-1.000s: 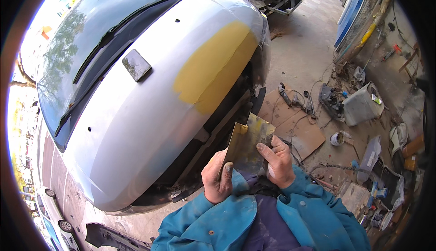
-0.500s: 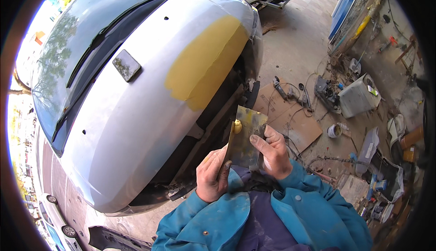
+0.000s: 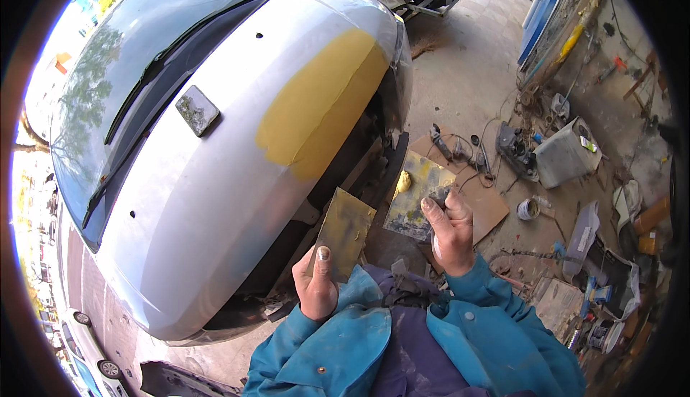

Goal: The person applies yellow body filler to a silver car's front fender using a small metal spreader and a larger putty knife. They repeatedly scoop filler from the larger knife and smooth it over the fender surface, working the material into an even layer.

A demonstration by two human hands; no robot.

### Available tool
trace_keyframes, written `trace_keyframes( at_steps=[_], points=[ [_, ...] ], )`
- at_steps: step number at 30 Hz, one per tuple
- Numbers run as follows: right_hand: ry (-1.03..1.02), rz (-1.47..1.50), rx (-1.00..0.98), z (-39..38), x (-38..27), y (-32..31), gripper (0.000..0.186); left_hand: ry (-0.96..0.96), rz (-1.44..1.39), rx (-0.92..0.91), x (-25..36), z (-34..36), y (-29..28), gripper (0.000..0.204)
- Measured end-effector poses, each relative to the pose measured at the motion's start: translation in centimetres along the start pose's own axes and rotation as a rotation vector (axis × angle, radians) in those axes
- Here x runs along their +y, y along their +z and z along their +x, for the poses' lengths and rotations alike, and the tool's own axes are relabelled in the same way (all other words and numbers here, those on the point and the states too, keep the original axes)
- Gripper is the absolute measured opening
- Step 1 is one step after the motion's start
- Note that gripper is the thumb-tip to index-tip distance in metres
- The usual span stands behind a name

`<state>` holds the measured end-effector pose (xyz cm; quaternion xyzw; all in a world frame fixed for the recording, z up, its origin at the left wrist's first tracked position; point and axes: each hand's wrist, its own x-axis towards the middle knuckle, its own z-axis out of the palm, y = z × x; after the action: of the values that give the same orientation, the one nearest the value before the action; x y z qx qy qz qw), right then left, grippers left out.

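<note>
My left hand (image 3: 315,288) grips the lower end of a flat rectangular putty spreader (image 3: 346,230), its thumb pressed on the yellow-brown face. A second flat plate (image 3: 425,199), smeared grey and yellow, is pinched in my right hand (image 3: 454,237), thumb on top. Near that plate's left edge sits a lump of yellow putty (image 3: 404,181). The two tools are apart, with a gap between them, in front of my chest. Beyond them is the silver-white car hood (image 3: 194,210), with a broad patch of yellow putty (image 3: 323,102) along its front right part.
A phone (image 3: 197,111) lies on the hood near the wiper. The car's open front (image 3: 338,185) borders the hood. On the floor at right are cardboard (image 3: 489,210), a power tool (image 3: 440,142), cables, a small can (image 3: 528,209) and a whitish container (image 3: 568,153).
The spreader and the plate, close together before, have separated. My left hand has moved a little left, my right hand to the right, and both faces now tilt up more.
</note>
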<state>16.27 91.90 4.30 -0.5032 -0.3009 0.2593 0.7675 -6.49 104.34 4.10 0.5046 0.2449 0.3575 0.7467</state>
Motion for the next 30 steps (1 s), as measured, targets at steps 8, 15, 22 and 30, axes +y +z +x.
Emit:
trace_keyframes(
  at_steps=[8,15,22,30],
  points=[
    [-0.267,-0.383,-0.217,-0.7,0.1,1.9,0.025,-0.183,-0.465,-0.055,-1.5,0.7,0.8,0.060],
    [-0.456,-0.641,-0.339,0.6,-0.1,0.9,0.058,-0.110,-0.403,-0.001,-1.5,0.9,0.2,0.066],
    [-0.406,-0.868,-0.370,1.4,0.2,-0.8,0.036,-0.051,-0.407,0.055,-1.0,1.3,0.8,0.063],
    [-0.087,-0.419,-0.171,0.8,-1.2,-1.1,0.025,0.155,0.311,0.090,-1.7,1.1,2.1,0.053]
  ],
)
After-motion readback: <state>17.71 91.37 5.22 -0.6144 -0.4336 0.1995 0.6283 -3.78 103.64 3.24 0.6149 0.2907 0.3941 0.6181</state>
